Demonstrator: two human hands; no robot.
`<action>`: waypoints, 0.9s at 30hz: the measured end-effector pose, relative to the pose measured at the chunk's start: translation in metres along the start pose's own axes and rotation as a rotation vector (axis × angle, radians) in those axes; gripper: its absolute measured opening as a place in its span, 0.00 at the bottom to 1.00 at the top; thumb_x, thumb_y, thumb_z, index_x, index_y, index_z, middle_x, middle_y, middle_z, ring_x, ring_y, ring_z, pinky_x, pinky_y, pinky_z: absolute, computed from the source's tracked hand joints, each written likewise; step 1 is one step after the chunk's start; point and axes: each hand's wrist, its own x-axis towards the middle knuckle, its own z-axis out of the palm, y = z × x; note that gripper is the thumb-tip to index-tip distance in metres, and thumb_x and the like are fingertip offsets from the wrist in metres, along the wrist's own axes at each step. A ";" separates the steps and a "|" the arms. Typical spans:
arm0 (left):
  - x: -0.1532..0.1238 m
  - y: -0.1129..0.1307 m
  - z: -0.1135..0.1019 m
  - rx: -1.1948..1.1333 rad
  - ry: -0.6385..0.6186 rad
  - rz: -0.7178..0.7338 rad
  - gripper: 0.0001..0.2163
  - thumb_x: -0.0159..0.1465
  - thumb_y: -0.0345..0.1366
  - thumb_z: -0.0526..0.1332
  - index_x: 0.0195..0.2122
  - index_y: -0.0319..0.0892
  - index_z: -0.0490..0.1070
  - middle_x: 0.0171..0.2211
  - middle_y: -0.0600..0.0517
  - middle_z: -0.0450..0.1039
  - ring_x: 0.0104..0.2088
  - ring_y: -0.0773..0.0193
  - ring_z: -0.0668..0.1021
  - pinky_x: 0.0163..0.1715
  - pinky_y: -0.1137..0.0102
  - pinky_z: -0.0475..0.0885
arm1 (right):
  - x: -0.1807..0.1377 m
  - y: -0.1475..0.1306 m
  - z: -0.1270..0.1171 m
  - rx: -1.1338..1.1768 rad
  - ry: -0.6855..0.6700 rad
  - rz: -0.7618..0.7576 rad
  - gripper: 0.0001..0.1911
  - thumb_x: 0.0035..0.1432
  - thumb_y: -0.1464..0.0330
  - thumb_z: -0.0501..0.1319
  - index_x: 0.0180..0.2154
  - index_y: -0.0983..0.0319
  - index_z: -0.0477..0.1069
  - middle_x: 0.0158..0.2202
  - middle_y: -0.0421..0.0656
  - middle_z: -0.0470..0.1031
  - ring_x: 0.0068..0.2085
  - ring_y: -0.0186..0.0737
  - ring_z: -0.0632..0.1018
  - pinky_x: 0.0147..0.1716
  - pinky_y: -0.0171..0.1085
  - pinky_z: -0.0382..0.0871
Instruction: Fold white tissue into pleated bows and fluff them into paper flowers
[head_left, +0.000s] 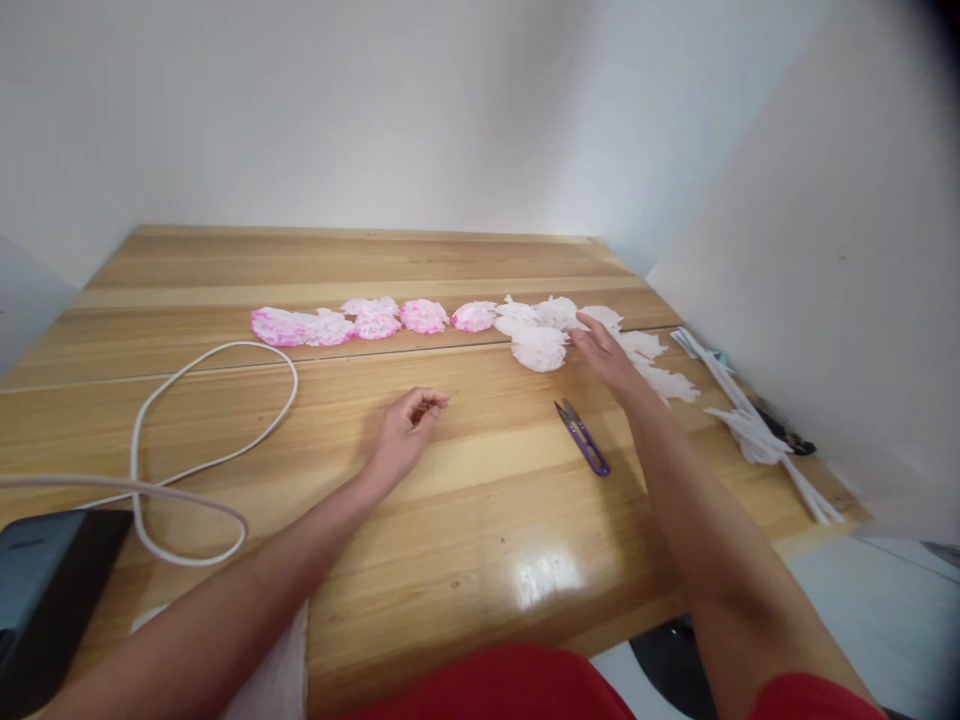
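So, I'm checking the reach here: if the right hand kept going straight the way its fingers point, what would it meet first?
Probably the white tissue-paper flowers just ahead of the right hand; whether its fingertips already touch them is unclear.

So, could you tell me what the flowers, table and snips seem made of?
The flowers look like thin tissue paper, matte and crinkled, some with pink-dyed edges. The table seems varnished wood: grain lines and a glossy glare patch. The snips look glossy purple, perhaps coated metal; too small to tell.

No legible text anywhere.
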 end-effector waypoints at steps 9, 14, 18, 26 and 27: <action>0.000 -0.002 -0.001 0.021 -0.013 0.012 0.06 0.59 0.35 0.57 0.35 0.41 0.72 0.35 0.50 0.75 0.37 0.64 0.76 0.38 0.70 0.69 | -0.011 -0.016 0.019 -0.265 -0.093 -0.138 0.46 0.47 0.61 0.67 0.65 0.51 0.50 0.65 0.45 0.59 0.63 0.54 0.63 0.58 0.54 0.60; 0.001 -0.002 0.000 0.028 -0.018 0.028 0.06 0.59 0.34 0.57 0.34 0.41 0.72 0.34 0.51 0.74 0.36 0.64 0.75 0.37 0.71 0.68 | -0.010 -0.014 0.018 -0.253 -0.037 -0.169 0.46 0.48 0.60 0.67 0.65 0.53 0.49 0.61 0.47 0.64 0.58 0.52 0.68 0.56 0.52 0.63; 0.000 0.001 -0.001 0.030 -0.007 0.015 0.06 0.59 0.34 0.57 0.34 0.41 0.73 0.33 0.51 0.75 0.35 0.64 0.75 0.37 0.71 0.69 | -0.005 -0.014 0.011 -0.290 -0.040 -0.225 0.41 0.49 0.59 0.65 0.64 0.55 0.54 0.56 0.48 0.69 0.55 0.51 0.71 0.53 0.50 0.65; 0.000 0.002 -0.001 0.036 -0.007 0.036 0.06 0.60 0.34 0.57 0.33 0.41 0.73 0.33 0.51 0.75 0.36 0.64 0.76 0.38 0.71 0.69 | -0.004 -0.015 0.025 -0.634 -0.055 -0.368 0.29 0.52 0.67 0.61 0.57 0.56 0.65 0.48 0.48 0.73 0.50 0.54 0.72 0.51 0.53 0.66; 0.001 0.001 -0.001 0.041 -0.010 0.040 0.06 0.61 0.34 0.57 0.33 0.41 0.73 0.34 0.51 0.75 0.36 0.64 0.76 0.38 0.71 0.69 | -0.005 -0.014 0.029 -0.656 -0.032 -0.358 0.28 0.53 0.68 0.59 0.57 0.55 0.65 0.47 0.48 0.73 0.48 0.54 0.73 0.49 0.52 0.67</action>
